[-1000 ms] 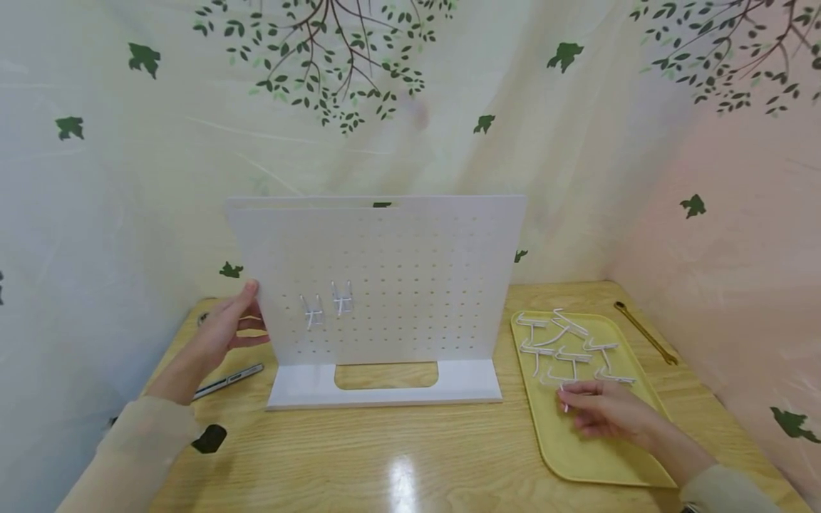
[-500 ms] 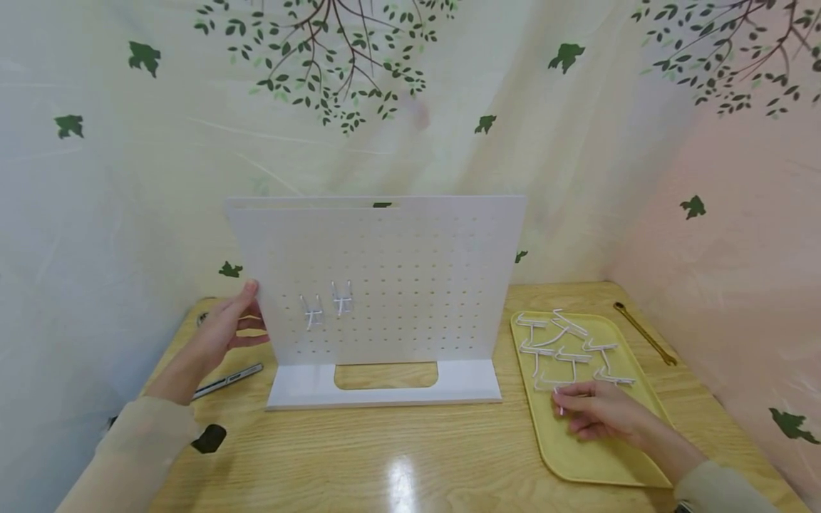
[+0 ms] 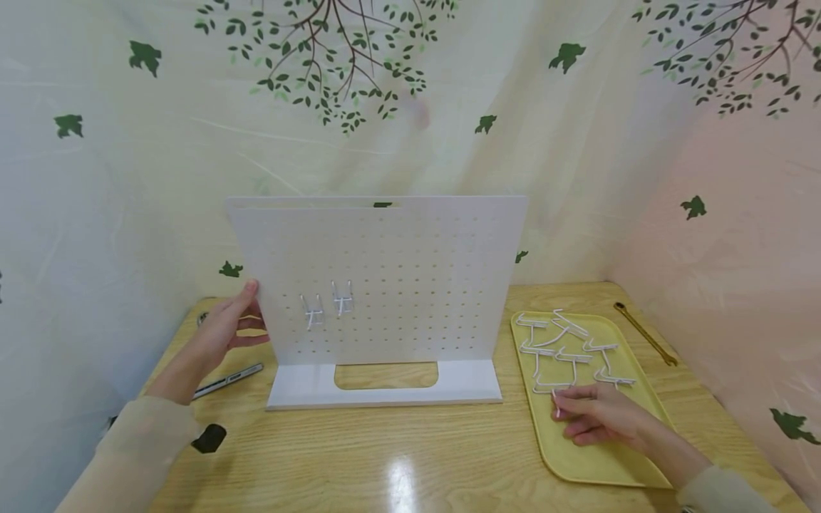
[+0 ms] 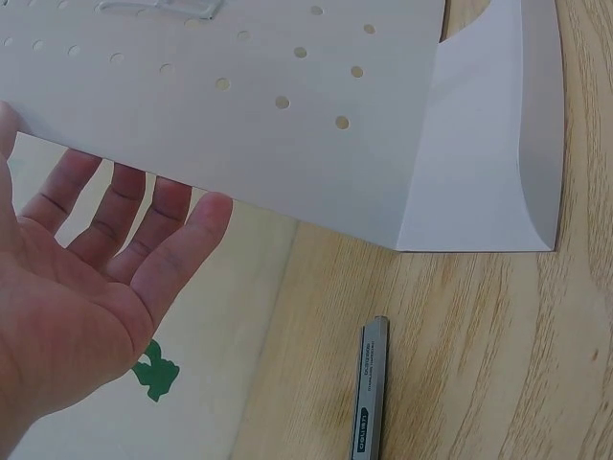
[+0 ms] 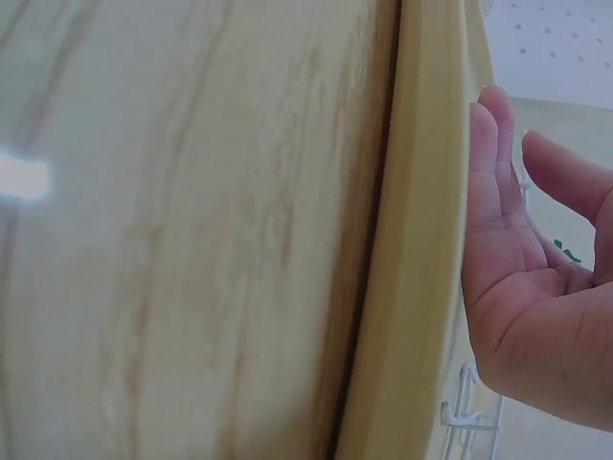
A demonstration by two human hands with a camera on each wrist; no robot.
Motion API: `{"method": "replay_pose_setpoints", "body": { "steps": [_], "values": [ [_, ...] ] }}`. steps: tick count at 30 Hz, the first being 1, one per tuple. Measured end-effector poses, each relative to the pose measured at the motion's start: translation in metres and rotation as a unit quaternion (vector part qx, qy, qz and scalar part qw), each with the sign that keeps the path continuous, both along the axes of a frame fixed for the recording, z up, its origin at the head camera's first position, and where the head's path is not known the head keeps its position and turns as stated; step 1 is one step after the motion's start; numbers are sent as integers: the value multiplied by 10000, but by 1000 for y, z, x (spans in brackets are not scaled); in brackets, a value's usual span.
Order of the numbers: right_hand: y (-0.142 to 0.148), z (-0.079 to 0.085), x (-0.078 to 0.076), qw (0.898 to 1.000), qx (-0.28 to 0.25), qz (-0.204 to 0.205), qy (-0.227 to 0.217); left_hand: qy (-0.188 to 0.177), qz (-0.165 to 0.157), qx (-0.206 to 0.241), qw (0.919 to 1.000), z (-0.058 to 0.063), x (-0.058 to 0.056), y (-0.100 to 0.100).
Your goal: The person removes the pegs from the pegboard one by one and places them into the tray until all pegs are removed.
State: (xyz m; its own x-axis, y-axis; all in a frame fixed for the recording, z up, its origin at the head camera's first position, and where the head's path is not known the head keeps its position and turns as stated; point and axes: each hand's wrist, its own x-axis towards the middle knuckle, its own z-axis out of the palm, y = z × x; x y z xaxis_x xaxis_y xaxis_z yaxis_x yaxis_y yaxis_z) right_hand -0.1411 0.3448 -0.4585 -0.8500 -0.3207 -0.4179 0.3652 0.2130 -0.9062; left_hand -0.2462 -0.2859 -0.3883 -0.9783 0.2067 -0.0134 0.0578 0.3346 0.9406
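Observation:
A white pegboard (image 3: 417,242) stands upright on its foot at the middle of the table, with two white wire hooks (image 3: 343,301) fitted on its left part. My left hand (image 3: 224,326) grips the board's left edge, thumb at the front and fingers (image 4: 172,206) behind. Over the yellow tray (image 3: 558,456) at the right, my right hand (image 3: 601,415) pinches a white wire hook (image 3: 556,404) between thumb and fingertips. Several more hooks (image 3: 573,356) lie beyond it in the tray. In the right wrist view the tray's rim (image 5: 421,230) covers the lower side of the hand.
A slim silver-grey tool (image 4: 370,393), much like a utility knife, lies left of the board. Behind the tray, a gold-coloured wrench (image 3: 644,333) lies near the table's right edge. A leaf-printed cloth (image 3: 410,142) hangs behind the table.
My right hand has shifted slightly left, the pinched hook moving with it and its bar showing more clearly. The left hand and the pegboard stay put.

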Motion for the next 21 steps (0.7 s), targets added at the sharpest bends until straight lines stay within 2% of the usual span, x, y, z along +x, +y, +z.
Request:
{"method": "replay_pose_setpoints", "body": {
  "steps": [9, 21],
  "values": [
    [3, 5, 6, 9991, -417, -10, -2, 21, -43, 61, 10000, 2, 2, 1],
    [5, 9, 6, 9990, -440, 98, 45, 19, -79, 140, 9999, 1, 2, 0]
  ]
}}
